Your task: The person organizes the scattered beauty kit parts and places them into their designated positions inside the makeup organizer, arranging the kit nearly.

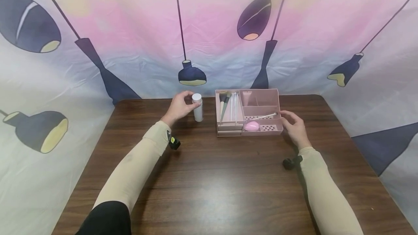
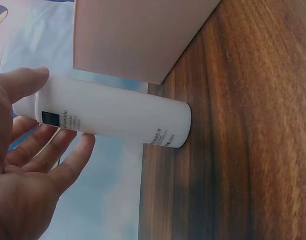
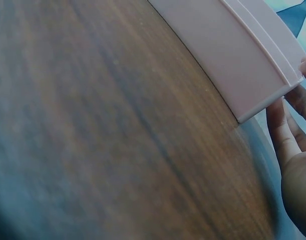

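Note:
A white lotion bottle (image 1: 198,113) with a white cap and small dark print stands upright on the table, left of the pink organizer. My left hand (image 1: 180,106) holds it near the top, thumb on one side and fingers on the other; its base is at the wood in the left wrist view. The pink desk organizer (image 1: 227,127) sits at the table's far side. At its right end is my right hand (image 1: 295,128), fingers extended against the side wall and thumb near the front corner (image 3: 293,82).
Makeup brushes (image 1: 224,105) and slim white sticks (image 1: 234,106) lie in the organizer's left section. A pink egg-shaped sponge (image 1: 251,126) is in its front tray, with another thin stick (image 1: 265,116) behind. The brown wooden table (image 1: 209,184) ends at a patterned cloth backdrop (image 1: 153,57).

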`<state>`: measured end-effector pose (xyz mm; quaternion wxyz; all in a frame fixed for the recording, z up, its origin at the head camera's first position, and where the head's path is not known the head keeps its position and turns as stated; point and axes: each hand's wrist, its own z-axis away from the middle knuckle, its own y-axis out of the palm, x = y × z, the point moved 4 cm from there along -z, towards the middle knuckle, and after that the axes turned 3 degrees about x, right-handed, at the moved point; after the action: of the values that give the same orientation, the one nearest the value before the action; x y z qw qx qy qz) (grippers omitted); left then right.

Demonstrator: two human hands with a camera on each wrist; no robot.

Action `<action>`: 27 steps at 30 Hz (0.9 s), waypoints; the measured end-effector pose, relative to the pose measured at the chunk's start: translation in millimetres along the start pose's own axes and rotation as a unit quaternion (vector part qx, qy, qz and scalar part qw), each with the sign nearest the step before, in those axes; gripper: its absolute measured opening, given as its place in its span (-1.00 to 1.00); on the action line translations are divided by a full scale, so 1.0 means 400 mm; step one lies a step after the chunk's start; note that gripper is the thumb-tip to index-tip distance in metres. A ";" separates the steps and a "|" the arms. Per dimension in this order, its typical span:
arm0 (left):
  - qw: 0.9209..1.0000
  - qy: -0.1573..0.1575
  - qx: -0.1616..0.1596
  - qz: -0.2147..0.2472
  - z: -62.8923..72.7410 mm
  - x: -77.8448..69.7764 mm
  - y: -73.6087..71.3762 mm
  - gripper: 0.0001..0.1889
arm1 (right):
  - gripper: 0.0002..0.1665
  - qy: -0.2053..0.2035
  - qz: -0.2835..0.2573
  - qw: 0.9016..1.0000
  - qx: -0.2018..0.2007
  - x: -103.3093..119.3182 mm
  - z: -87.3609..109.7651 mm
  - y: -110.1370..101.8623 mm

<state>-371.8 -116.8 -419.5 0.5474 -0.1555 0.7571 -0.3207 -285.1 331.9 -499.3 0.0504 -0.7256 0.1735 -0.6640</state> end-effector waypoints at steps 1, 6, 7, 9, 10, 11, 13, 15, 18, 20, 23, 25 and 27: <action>1.000 0.001 0.001 -0.001 -0.001 -0.002 0.000 -0.49 | -0.56 -0.002 0.005 1.000 0.000 0.001 0.001 -0.001; 1.000 0.003 0.006 -0.003 -0.002 -0.015 -0.004 -0.52 | -0.57 -0.003 0.015 1.000 -0.001 0.005 0.002 0.001; 1.000 0.004 0.005 -0.002 -0.003 -0.017 -0.005 -0.53 | -0.57 -0.002 0.018 1.000 -0.001 0.005 0.001 0.001; 1.000 0.008 0.001 0.000 -0.006 -0.024 -0.010 -0.53 | -0.58 -0.001 0.021 1.000 -0.001 0.004 0.001 0.002; 1.000 0.012 -0.002 0.001 -0.009 -0.029 -0.013 -0.53 | -0.57 -0.001 0.022 1.000 0.000 0.004 0.000 0.002; 1.000 0.018 -0.006 0.005 -0.011 -0.034 -0.017 -0.53 | -0.57 0.000 0.023 1.000 0.002 0.003 0.000 0.001; 0.999 0.030 -0.010 0.010 -0.016 -0.049 -0.026 -0.53 | -0.54 0.003 0.031 0.999 0.003 0.002 0.000 -0.002; 0.999 0.045 -0.015 0.012 -0.020 -0.069 -0.039 -0.54 | -0.52 0.004 0.037 0.999 0.004 0.002 -0.001 -0.003; 0.998 0.061 -0.025 0.010 -0.023 -0.100 -0.056 -0.53 | -0.50 0.006 0.047 0.999 0.004 0.004 -0.002 -0.005; 0.997 0.071 -0.035 0.003 -0.026 -0.120 -0.066 -0.53 | -0.50 0.007 0.043 0.999 0.005 0.004 -0.003 -0.003; 0.995 0.084 -0.045 0.000 -0.030 -0.148 -0.076 -0.53 | -0.50 0.009 0.049 0.999 0.005 0.001 -0.004 -0.003; 0.994 0.094 -0.048 0.005 -0.033 -0.166 -0.080 -0.54 | -0.50 0.012 0.055 0.998 0.004 0.000 -0.004 -0.003; 0.993 0.102 -0.049 0.020 -0.034 -0.182 -0.084 -0.55 | -0.50 0.015 0.064 0.998 0.004 0.000 -0.003 -0.003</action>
<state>-362.6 -94.6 -341.8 0.4657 -0.1332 0.8266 -0.2866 -285.9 333.1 -498.9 0.0929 -0.7025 0.2176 -0.6712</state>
